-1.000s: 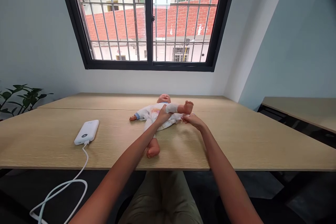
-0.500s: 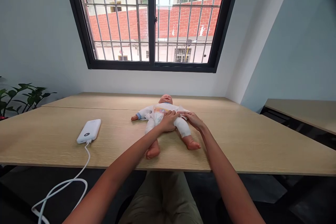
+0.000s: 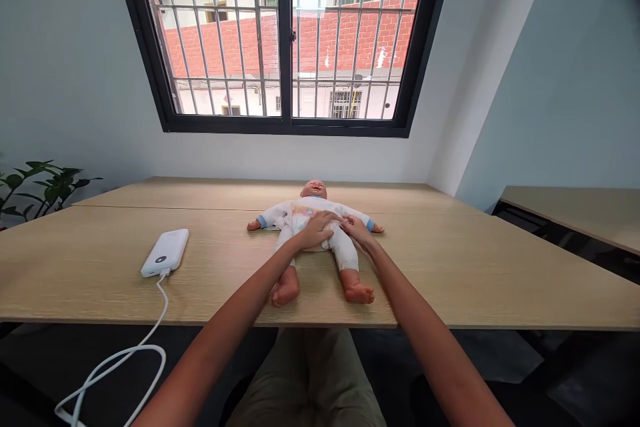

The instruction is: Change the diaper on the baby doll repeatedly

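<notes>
A baby doll (image 3: 313, 207) lies on its back on the wooden table (image 3: 450, 273), head at the far side and feet toward me. Its white bodysuit has blue cuffs and hangs open around a printed white diaper (image 3: 301, 216). My left hand (image 3: 315, 230) lies flat on the diaper's front, with its fingers pointing right. My right hand (image 3: 356, 231) touches the diaper's right side near the doll's thigh, with its fingertips toward the left hand. Part of the diaper is hidden under both hands.
A white power bank (image 3: 165, 253) lies left of the doll, and its white cable (image 3: 163, 310) runs over the table's front edge. A green plant (image 3: 45, 183) stands at far left. Another desk (image 3: 565, 210) stands at right.
The doll's raised leg has come down, and both legs now lie on the table. My hands have moved from the leg to the diaper.
</notes>
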The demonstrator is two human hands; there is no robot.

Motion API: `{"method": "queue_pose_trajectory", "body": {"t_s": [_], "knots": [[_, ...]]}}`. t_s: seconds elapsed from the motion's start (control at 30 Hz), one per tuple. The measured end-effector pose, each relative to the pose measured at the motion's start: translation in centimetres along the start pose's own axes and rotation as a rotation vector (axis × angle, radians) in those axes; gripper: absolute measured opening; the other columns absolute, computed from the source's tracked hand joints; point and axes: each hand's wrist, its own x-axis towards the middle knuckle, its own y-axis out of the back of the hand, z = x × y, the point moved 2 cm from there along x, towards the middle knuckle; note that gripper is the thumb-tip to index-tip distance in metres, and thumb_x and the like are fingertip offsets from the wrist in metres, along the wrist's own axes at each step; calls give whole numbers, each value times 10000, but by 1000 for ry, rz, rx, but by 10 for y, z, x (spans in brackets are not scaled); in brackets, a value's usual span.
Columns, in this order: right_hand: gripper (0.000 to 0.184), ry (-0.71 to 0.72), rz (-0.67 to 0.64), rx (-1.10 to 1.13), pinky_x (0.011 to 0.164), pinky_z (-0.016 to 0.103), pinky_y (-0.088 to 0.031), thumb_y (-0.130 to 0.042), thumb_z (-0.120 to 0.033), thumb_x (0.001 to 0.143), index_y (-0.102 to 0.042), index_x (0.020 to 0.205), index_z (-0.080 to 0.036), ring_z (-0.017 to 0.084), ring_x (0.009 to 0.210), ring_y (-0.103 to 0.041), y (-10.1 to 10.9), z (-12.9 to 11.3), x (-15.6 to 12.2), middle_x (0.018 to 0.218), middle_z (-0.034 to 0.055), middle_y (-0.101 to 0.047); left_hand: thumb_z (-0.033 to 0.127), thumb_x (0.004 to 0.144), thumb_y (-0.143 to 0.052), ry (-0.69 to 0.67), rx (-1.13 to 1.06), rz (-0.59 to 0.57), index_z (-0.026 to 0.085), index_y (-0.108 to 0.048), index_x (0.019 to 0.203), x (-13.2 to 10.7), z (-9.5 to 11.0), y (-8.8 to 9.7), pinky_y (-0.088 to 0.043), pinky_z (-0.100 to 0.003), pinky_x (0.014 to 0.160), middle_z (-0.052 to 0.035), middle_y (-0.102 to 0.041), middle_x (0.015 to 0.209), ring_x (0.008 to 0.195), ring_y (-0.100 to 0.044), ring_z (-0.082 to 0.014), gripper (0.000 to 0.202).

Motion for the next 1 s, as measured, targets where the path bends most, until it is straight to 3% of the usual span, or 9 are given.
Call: {"method": "queue_pose_trajectory", "body": {"t_s": [0.13,0.2,0.33,0.47,0.57,0.7,0.83,1.0], "knots": [[517,-4,93,192,655,295,-470,-682,-453,683,-548,1108,-191,154,672,-558,9,-13,-1,738,3,-613,312,938,-455,168,194,125,236,-646,1204,7,-1,-1,-271,-553,1112,-115,-566,1293,1320,-392,-310,336],[590,48,92,233,684,291,-458,-713,-501,665,-529,1134,-195,150,692,-553,12,-20,-3,706,-27,-577,400,958,-458,180,262,60,276,-653,1202,9,2,-4,-242,-600,1105,-112,-554,1319,1342,-363,-326,336],[638,135,97,193,654,276,-413,-717,-574,665,-516,1130,-186,133,656,-514,11,-26,-6,655,-61,-496,393,992,-400,135,301,-123,313,-658,1166,13,1,-7,-220,-641,1105,-80,-571,1341,1324,-401,-299,322],[615,195,97,143,597,257,-368,-689,-586,680,-525,1115,-184,115,621,-454,5,-32,-3,657,-68,-446,411,988,-410,133,310,-145,310,-664,1167,12,-3,-7,-172,-672,1119,-87,-475,1465,1409,-318,-336,327],[590,189,71,113,595,261,-367,-658,-581,695,-528,1109,-182,117,617,-444,0,-39,3,655,-63,-448,418,984,-426,109,372,-90,277,-679,1155,8,5,-9,-220,-645,1120,-106,-425,1500,1423,-295,-369,337],[574,128,31,76,609,272,-389,-653,-580,679,-531,1078,-186,129,636,-466,-1,-43,12,673,-51,-456,262,987,-401,62,575,15,184,-666,1140,1,28,-13,-385,-503,1044,-174,-552,1322,1289,-450,-338,316],[549,174,110,77,627,276,-411,-635,-582,696,-507,1065,-196,137,657,-483,1,-40,15,690,-48,-457,199,982,-391,-31,626,-20,205,-638,1139,-6,38,-15,-434,-445,973,-144,-599,1234,1211,-501,-298,293],[492,223,51,5,616,281,-420,-621,-530,730,-502,1067,-193,149,656,-504,-9,-41,11,691,-38,-480,275,1030,-304,-117,557,-88,209,-606,1177,-9,34,-12,-425,-454,992,-124,-592,1292,1262,-480,-284,342]]}}
